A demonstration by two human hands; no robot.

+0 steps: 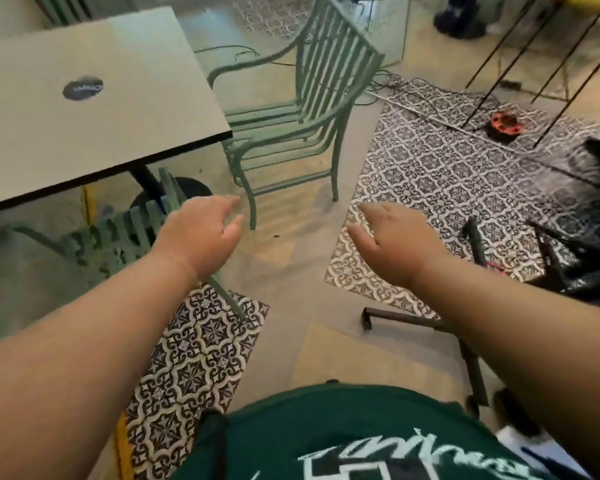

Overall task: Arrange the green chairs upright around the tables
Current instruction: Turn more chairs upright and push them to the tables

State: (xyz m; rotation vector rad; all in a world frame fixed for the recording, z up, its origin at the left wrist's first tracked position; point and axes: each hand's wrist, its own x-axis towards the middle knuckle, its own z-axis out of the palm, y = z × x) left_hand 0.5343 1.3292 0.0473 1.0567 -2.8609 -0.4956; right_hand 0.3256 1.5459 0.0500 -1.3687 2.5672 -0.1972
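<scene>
A stack of green slatted chairs (pixel 305 109) stands upright beside the right edge of the pale table (pixel 84 109), backs to the right. Another green chair (pixel 125 233) lies tipped over on the floor under the table's near edge, one leg reaching out past my left wrist. My left hand (pixel 205 233) hovers above that fallen chair with relaxed fingers, holding nothing. My right hand (pixel 392 244) is held out to the right over the patterned floor, fingers loosely spread and empty. Both hands are apart from the upright stack.
A dark round sticker (pixel 83 88) sits on the tabletop. Black tripod legs (pixel 520 46) and an orange cable reel (pixel 504 122) stand at the back right. Black gear (pixel 589 251) and a dark metal frame (pixel 430 323) lie on the floor at right.
</scene>
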